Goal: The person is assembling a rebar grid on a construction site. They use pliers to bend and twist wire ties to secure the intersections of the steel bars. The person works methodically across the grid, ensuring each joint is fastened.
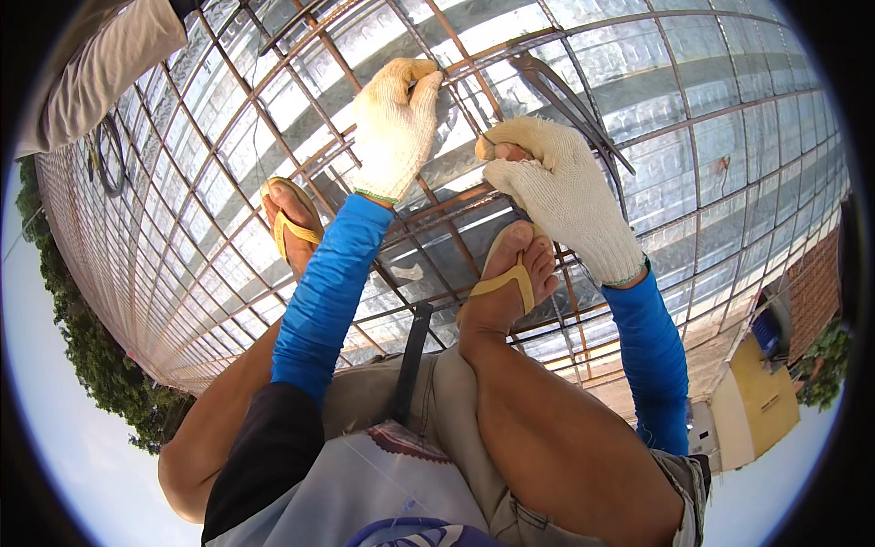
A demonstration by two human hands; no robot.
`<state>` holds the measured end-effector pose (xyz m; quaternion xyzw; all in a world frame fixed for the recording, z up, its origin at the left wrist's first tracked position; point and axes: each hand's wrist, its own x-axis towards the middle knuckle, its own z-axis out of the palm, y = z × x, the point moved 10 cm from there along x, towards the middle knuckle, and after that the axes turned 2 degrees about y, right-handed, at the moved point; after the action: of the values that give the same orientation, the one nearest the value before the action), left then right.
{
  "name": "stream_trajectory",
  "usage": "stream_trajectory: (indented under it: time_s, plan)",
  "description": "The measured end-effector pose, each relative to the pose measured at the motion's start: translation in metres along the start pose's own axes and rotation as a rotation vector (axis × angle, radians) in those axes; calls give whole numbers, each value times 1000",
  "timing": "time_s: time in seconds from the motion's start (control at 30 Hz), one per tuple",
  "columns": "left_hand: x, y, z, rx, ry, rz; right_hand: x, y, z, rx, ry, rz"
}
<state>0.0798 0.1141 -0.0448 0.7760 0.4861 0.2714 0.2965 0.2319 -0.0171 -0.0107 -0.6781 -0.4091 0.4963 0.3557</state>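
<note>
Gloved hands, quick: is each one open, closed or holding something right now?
Left hand: closed, against the rebar mesh; can't tell what, if anything, it grips.
Right hand: closed, loosely curled; can't tell whether it holds anything.

Ribbed silver metal sheeting point(620, 68) is spreading underfoot and reflecting light. To the worker's left, green trees point(87, 337) are bordering the site against pale sky point(55, 438). To the right, a yellow-walled building point(766, 401) is standing near a brown roof point(814, 283) and leafy foliage point(825, 365).
</note>
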Motion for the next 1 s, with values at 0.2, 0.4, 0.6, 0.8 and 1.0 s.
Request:
stream_trajectory:
  time_s: [0.2, 0.4, 0.6, 0.8, 1.0]
  plan:
    - [2, -1, -2, -59, 9, -51, 1, 22, -15, -68, 1, 83]
    - [-5, 4, -2, -26, 46, 9, -2, 15, 1, 109, 45, 31]
    - [-8, 11, -6, -75, 61, 88, 5, -9, 19, 156, 4, 51]
    - [-16, -5, -2, -224, -37, -221, -2, -4, 24, 206, 72, 162]
    - [-14, 4, -8, -184, 18, 12, -6, 4, 27, 431, 44, 431]
